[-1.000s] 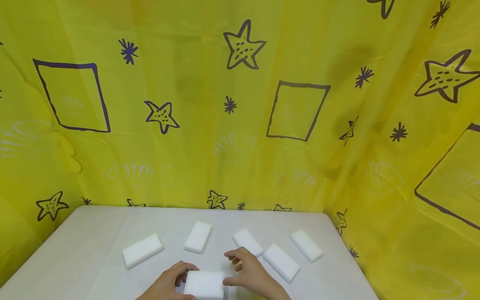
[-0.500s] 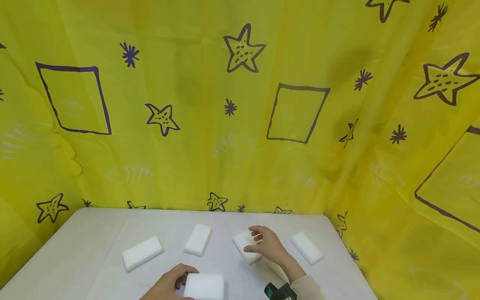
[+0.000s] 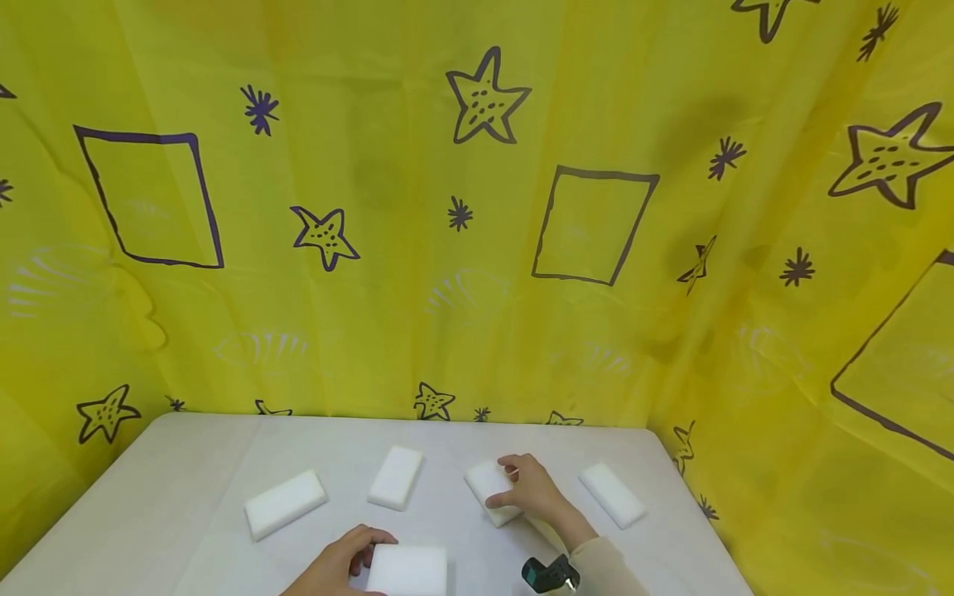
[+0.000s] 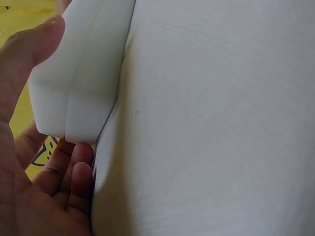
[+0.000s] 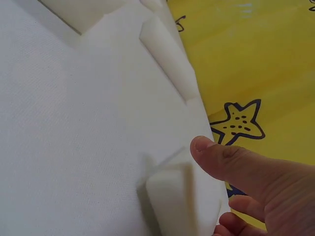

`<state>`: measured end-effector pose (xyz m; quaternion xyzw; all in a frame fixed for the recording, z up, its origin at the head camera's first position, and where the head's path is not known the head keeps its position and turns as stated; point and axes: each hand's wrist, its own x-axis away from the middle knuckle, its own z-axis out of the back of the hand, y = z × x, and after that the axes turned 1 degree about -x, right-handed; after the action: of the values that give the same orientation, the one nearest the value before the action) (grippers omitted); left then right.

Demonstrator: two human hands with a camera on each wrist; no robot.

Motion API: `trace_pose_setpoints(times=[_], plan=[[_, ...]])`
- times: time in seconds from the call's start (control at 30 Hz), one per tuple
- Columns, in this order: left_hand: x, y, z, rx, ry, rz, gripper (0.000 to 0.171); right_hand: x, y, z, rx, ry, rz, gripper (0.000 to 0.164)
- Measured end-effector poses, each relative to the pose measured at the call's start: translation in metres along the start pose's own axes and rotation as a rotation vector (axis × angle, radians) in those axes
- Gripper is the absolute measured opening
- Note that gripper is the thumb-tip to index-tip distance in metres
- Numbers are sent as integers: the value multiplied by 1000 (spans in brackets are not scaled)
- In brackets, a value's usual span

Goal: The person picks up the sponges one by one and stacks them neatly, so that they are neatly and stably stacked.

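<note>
My left hand (image 3: 341, 564) holds a white sponge block (image 3: 408, 569) at the near edge of the view. In the left wrist view a seam runs along this block (image 4: 74, 83), like two layers lying together; the thumb lies on its face and the fingers curl at its end. Farther out, my right hand (image 3: 532, 488) is at another white sponge (image 3: 484, 484), thumb on one side and fingers on the other, hiding part of it. In the right wrist view the thumb overlaps the edge of that sponge (image 5: 170, 196), with fingertips at its far side.
More white sponges lie on the white table (image 3: 224, 439): a left one (image 3: 286, 504), a middle one (image 3: 396, 478) and a right one (image 3: 613, 495). Another, mostly hidden, lies under the right forearm (image 3: 574, 526). A yellow patterned curtain (image 3: 402, 248) surrounds the table.
The right hand has left the side of the stack, moving away and to the right to the far sponge, where it has lowered slightly. The left hand keeps its hold in place.
</note>
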<state>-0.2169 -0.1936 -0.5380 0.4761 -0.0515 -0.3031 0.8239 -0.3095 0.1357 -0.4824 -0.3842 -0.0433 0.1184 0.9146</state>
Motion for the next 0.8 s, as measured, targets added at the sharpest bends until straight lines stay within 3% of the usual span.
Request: trace_pose_setpoints(times=[0.37,0.67,0.8], plan=[[0,-2,-1,-20,10,-9,50,-2,4,-8,-3,1,-43,71],[-1,-1,0,26,-5,57,52,-2,4,-10,7,3,-48,71],[-1,-1,0,26,-5,54,52,-2,3,-10,8,3,-51,72]])
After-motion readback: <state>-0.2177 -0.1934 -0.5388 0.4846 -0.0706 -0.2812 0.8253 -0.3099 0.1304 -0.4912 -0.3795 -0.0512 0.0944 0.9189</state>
